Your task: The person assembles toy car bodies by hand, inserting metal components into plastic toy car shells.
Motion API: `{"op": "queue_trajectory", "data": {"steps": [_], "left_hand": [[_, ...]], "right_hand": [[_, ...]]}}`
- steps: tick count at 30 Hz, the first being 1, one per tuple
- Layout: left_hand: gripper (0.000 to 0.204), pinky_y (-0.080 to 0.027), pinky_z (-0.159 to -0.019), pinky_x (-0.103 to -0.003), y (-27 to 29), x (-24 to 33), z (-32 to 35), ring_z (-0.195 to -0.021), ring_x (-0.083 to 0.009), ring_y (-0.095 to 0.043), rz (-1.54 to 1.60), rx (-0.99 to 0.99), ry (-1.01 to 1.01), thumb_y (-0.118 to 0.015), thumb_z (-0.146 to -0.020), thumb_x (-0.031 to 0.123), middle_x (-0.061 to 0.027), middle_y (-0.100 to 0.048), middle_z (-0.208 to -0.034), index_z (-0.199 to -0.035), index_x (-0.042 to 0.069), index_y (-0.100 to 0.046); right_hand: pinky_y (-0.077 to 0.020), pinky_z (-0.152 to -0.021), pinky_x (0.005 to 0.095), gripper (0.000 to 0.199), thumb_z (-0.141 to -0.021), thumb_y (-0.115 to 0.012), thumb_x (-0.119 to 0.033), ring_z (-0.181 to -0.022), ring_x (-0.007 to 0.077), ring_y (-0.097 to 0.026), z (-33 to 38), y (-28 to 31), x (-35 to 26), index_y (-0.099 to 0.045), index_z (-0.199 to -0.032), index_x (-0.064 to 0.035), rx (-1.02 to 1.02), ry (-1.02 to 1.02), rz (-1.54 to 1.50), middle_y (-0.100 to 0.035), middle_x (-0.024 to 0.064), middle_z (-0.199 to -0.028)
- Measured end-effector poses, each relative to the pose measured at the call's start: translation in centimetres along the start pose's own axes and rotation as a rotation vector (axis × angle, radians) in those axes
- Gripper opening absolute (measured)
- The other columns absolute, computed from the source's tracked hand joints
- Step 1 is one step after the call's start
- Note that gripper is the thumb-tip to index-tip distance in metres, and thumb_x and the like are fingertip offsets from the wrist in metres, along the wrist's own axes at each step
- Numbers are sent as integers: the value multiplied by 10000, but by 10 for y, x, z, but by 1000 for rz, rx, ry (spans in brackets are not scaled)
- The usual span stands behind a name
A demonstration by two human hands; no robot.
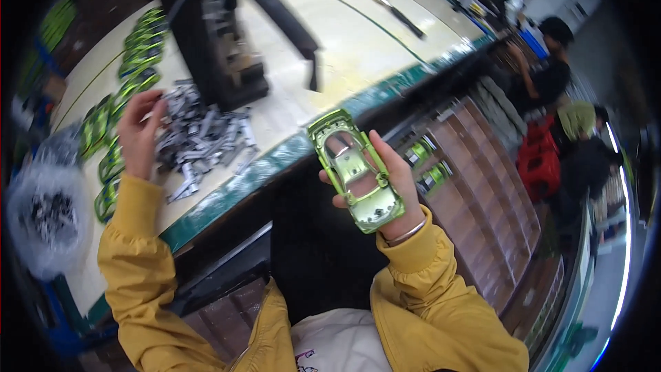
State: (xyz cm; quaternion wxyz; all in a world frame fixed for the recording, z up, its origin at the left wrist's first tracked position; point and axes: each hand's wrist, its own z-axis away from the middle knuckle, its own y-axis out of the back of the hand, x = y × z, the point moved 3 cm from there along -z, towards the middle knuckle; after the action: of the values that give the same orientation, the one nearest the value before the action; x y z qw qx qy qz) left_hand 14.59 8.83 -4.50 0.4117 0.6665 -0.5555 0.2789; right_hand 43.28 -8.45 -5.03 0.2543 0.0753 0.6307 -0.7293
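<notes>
Right hand grip cradles green toy car shell across its palm.

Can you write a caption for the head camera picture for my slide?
Right hand holds a shiny green toy car body while left hand reaches into grey metal parts.

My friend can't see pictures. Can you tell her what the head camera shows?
The right hand holds a shiny green toy car body, underside up. The left hand reaches into a pile of grey metal parts on a cream workbench, beside a black machine.
</notes>
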Motion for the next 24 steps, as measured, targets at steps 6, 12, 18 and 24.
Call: {"op": "queue_trajectory", "data": {"steps": [6, 12, 18, 24], "left_hand": [[180, -420, -567, -191, 14, -9, -9, -675, -73, -523, 31, 49, 20, -538, -812, 79, -30, -567, -794, -974, 5, -562], [217, -424, -560, -199, 18, -8, -15, -660, -72, -510, 6, 17, 56, -565, -799, 109, -30, -565, -791, -989, 5, -564], [228, -440, -528, -211, 53, 36, -17, -674, -72, -525, -96, 87, 156, -576, -778, 168, -24, -580, -806, -952, 22, -593], [220, -397, -522, -178, 131, 19, 17, -648, -43, -488, -67, 46, 475, -577, -789, 158, 15, -559, -774, -971, 36, -596]], "right_hand": [[-509, -657, 377, 573, -795, -412, -159, -959, 297, -506, 86, 78, -54, -207, -1326, -93, 545, 427, 613, -347, 149, -1259], [-220, -1003, 378, 679, -704, -593, -186, -1240, 360, -198, 146, 200, -110, -271, -1281, -31, 1248, 617, 1882, -212, 263, -1312], [-393, -862, 435, 663, -705, -617, -244, -1072, 436, -403, 148, 240, -105, -291, -1265, -102, 1701, 484, 2123, -154, 301, -1313], [-405, -854, 413, 614, -778, -545, -327, -1112, 387, -386, 155, 271, -110, -272, -1296, -143, 1677, 447, 2123, -180, 245, -1334]]}}
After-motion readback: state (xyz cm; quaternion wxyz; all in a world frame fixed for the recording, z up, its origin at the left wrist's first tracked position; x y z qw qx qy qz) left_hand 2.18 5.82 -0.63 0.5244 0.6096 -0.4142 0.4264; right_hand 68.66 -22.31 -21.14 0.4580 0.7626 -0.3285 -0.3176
